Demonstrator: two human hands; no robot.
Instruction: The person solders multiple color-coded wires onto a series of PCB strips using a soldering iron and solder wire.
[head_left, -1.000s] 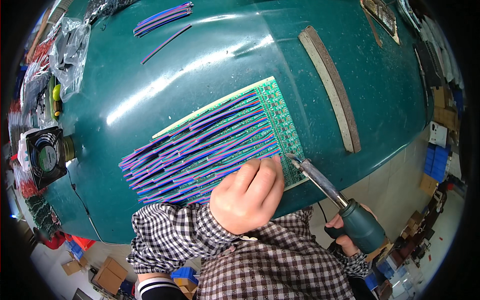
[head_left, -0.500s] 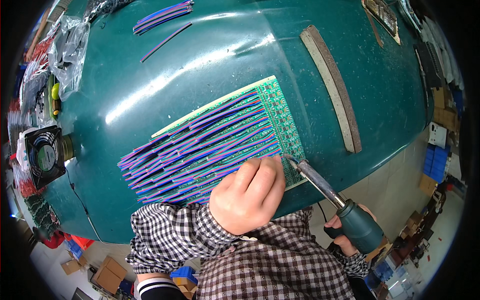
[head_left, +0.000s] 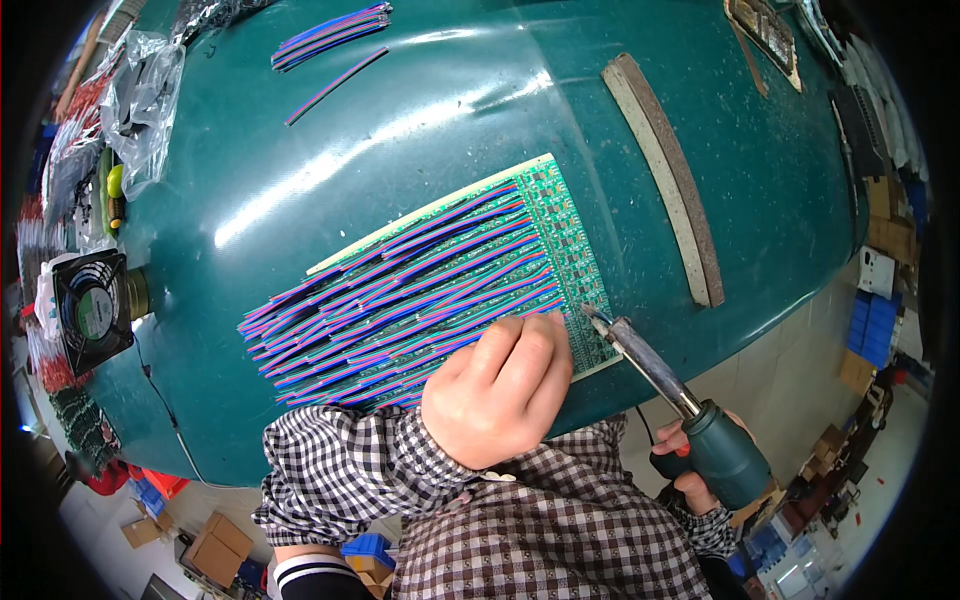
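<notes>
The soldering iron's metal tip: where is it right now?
In the head view, right of centre, the tip touches the green circuit board's lower right corner, beside the left hand's fingers.

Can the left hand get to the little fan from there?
Probably yes. The left hand rests on the striped wires, and the fan sits at the table's left edge with only bare tabletop between them.

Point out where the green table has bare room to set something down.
The table is bare between the loose cables and the circuit board, and right of the grey strip. It is crowded at the board under the left hand, and along the left edge by the fan.
</notes>
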